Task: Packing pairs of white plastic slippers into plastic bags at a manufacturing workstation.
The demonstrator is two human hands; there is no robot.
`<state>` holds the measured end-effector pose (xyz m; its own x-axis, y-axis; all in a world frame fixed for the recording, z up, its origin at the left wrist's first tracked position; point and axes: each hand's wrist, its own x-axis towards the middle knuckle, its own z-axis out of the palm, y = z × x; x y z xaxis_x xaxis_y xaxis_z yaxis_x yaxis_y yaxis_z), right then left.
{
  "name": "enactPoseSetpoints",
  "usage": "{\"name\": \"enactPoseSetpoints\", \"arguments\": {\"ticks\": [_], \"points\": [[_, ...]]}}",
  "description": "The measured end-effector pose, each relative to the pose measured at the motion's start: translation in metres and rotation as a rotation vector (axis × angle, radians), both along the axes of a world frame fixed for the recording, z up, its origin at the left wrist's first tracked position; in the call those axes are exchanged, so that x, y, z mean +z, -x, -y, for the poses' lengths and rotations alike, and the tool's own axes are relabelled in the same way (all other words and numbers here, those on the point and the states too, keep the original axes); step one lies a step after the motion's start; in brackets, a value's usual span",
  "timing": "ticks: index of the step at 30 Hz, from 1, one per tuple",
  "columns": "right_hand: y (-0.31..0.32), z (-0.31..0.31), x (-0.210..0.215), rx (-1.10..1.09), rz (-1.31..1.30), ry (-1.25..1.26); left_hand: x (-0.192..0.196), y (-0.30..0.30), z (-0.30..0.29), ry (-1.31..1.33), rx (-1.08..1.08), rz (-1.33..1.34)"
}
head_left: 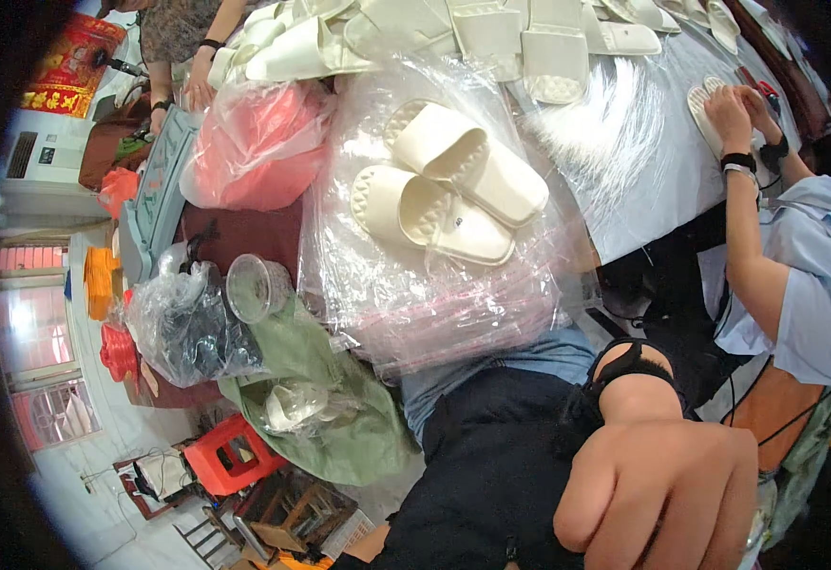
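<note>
My right hand (662, 494) is large and close at the lower right, with dark bands round its wrist. Its fingers curl downward and their tips are hidden, so what they may hold does not show. My left hand is out of view. Ahead of me, a pair of cream slippers (434, 214) lies side by side, one slightly overlapping the other. They rest on a stack of clear plastic bags (453, 328) at the near edge of the table. My right hand is apart from both slippers and bags.
Many cream slippers (555, 62) are heaped along the far side. White strips (605, 114) lie right of the bags. A co-worker's hands (731, 114) touch a slipper at right; another person's hand (199, 87) is far left. A pink bag (258, 142) and red stool (233, 456) stand left.
</note>
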<state>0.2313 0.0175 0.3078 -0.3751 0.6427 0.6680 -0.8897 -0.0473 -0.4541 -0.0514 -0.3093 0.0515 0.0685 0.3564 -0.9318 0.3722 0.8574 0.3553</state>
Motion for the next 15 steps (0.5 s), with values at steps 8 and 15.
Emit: {"name": "enactPoseSetpoints", "arguments": {"ticks": [8,15], "points": [[0.021,0.001,-0.012,-0.207,-0.335,-0.065,-0.007,0.006,-0.038,-0.105,-0.098,-0.011],[0.021,-0.005,-0.013,-0.231,-0.321,-0.219,0.000,0.013,-0.034,-0.135,-0.169,-0.026]]}}
